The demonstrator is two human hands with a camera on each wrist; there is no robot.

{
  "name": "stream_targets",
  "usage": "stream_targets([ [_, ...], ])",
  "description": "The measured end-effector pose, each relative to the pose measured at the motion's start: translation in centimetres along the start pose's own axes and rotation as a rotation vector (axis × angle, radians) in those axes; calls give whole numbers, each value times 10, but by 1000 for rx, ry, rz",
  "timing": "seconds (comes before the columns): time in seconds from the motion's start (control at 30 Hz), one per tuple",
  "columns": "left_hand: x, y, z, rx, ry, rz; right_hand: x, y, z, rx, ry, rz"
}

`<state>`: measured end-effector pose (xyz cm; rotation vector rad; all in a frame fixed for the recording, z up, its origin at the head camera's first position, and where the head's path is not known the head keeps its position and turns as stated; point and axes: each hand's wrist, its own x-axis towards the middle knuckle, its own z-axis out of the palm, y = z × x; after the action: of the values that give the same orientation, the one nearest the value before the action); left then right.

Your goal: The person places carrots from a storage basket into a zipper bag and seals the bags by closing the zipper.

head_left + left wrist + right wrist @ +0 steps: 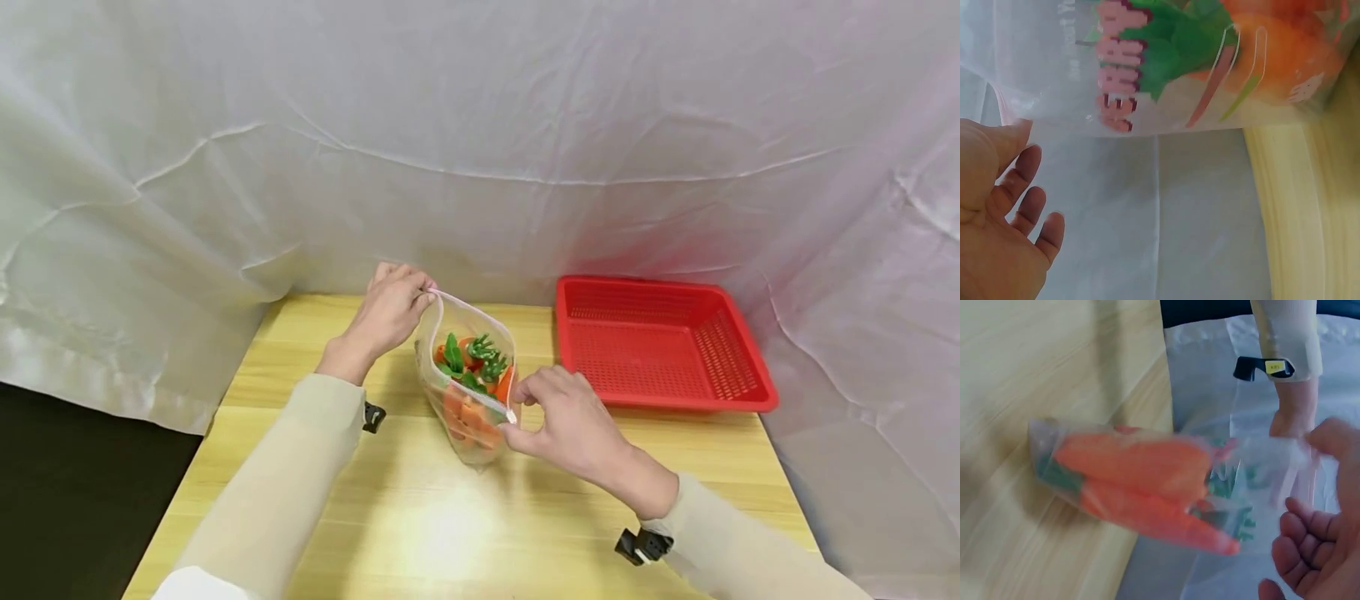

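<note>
A clear zip bag [429, 371] with pink lettering stands upright on the table, its mouth spread open. Inside are orange carrots [1138, 465], green stem tops [491, 367] and a green leaf [452, 353]. At the far left corner of the mouth, my left hand [386, 312] pinches the rim between thumb and index finger; its other fingers [1032, 209] are loosely bent. My right hand [573, 425] pinches the near right corner by the white zip slider [512, 416], with the remaining fingers [1304, 544] curled below.
A red plastic basket [637, 362] with perforated sides sits at the back right of the wooden table [360, 525]. Pale grey sheeting [480, 125] hangs behind the table and along both sides.
</note>
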<state>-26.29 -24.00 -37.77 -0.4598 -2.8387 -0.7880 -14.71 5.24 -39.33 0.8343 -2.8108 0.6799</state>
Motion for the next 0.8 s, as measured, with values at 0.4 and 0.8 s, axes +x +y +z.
stream_targets([
  [0.4,-24,-16,-24,67,14,75,23,62,-20,19,147,-110],
  [0.8,-60,-8,-14,422,-106,248,31,114,-36,-211,-32,-181],
])
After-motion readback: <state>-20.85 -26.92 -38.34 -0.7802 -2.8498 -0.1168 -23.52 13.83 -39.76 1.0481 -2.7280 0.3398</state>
